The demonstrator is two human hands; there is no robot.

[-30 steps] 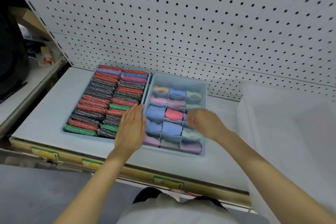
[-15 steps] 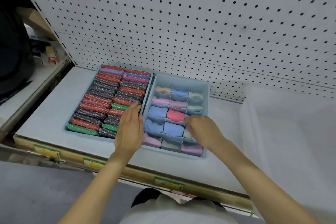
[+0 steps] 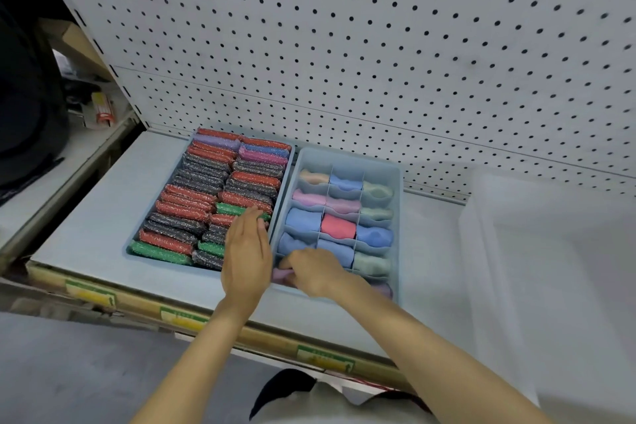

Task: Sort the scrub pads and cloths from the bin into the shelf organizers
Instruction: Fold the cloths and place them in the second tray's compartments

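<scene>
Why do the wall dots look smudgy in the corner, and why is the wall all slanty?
In the head view, the pegboard holes blur into streaks toward the top right corner; its hole rows slant and fan out, likely from the wide-angle lens; the clear bin on the right looks pale and washed out; the scrub pads look sharp.

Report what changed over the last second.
The right hand moved left and nearer across the divided organizer, and now pinches the lilac cloth in its near-left compartment. The left hand stayed flat on the scrub pads; nothing else moved.
</scene>
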